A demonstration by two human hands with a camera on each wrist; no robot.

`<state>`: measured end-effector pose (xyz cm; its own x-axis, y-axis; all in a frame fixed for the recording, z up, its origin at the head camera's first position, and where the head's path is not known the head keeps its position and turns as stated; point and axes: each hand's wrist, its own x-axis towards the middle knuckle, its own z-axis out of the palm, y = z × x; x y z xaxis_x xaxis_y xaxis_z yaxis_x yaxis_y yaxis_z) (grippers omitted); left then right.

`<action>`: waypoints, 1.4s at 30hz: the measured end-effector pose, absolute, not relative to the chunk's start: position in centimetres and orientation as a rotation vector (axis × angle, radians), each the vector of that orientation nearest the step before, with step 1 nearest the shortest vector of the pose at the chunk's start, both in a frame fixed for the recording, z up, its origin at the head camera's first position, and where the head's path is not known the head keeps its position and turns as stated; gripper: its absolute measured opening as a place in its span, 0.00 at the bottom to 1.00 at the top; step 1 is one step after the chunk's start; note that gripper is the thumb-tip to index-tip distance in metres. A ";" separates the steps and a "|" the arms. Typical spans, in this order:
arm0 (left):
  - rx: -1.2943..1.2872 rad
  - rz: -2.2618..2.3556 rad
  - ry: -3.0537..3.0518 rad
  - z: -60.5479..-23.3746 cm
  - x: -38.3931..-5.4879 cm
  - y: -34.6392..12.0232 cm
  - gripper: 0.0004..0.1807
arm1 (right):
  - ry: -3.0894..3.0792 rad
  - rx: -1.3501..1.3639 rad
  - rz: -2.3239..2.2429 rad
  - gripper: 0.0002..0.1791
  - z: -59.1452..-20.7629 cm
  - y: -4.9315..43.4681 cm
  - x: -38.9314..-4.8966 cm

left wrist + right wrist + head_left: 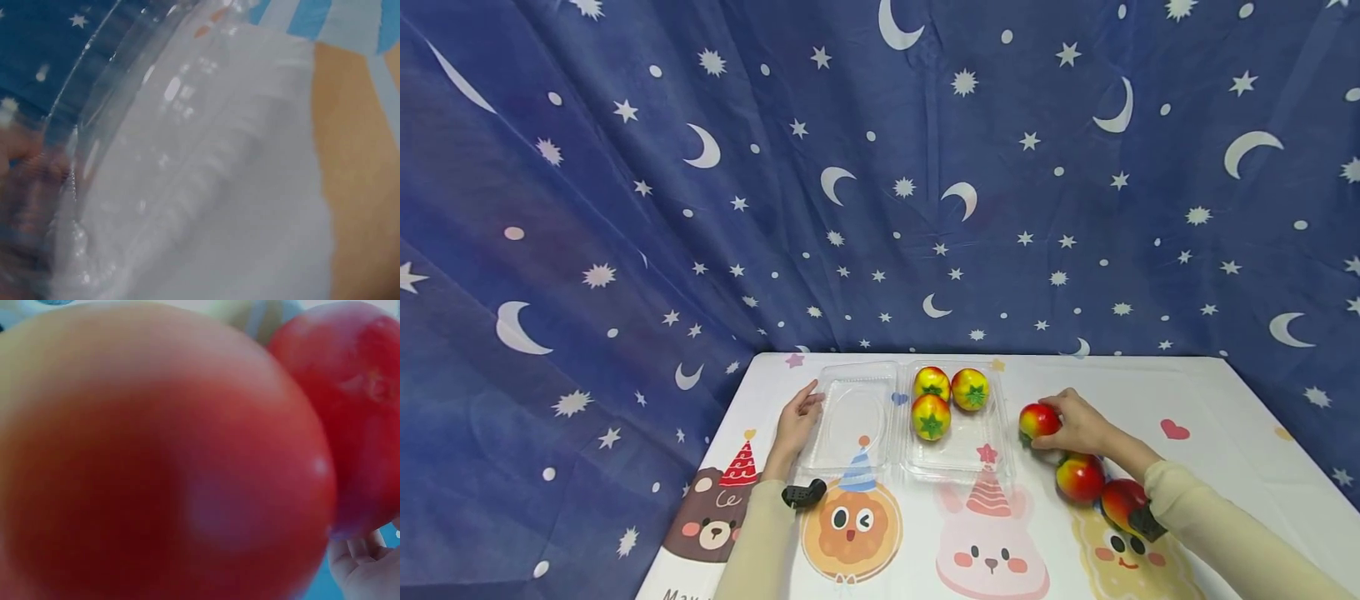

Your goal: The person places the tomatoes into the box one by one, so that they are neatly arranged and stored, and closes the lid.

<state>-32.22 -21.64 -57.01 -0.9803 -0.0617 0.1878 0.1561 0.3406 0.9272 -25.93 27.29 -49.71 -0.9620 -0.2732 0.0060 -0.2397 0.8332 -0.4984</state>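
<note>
On the table lies an unfolded clear plastic clamshell box, its lid [854, 417] on the left and its base [955, 454] on the right. Three yellow-and-red fruits [931, 417] with green leafy caps sit in the base's upper part. My left hand [797, 421] rests along the lid's left edge, fingers loosely bent; the left wrist view shows those fingers [28, 187] partly through the plastic. To the right of the base, my right hand [1072, 423] grips a similar red-and-yellow fruit [1037, 421] between thumb and fingers. Its cap faces down and left.
Two more red fruits, one [1080, 478] behind the other [1122, 503], lie under the right forearm and fill most of the right wrist view. A printed white tablecloth [1225, 433] covers the table. A blue star-patterned curtain [880, 167] hangs behind and at left.
</note>
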 end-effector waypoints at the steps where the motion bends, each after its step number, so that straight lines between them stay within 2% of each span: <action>1: -0.090 -1.704 -2.411 -57.0 -32.2 -21.6 0.27 | 2.950 -0.421 -0.788 0.42 -49.7 27.4 -26.0; 9: -0.092 -1.724 -2.409 -56.8 -32.0 -21.5 0.27 | 2.866 -0.502 -0.961 0.36 -49.3 27.7 -26.3; 33: -0.098 -1.714 -2.383 -57.4 -32.2 -21.7 0.26 | 2.871 -0.454 -1.113 0.34 -45.6 28.0 -26.8; 42: -0.094 -1.710 -2.385 -57.2 -32.2 -21.6 0.27 | 2.880 -0.569 -1.190 0.30 -44.0 26.9 -26.5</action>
<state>-32.23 -21.60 -57.21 -0.9770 -0.0671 0.2025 0.1703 0.3265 0.9297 -26.46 26.85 -44.01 -0.9351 -0.3168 0.1589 -0.3365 0.6531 -0.6784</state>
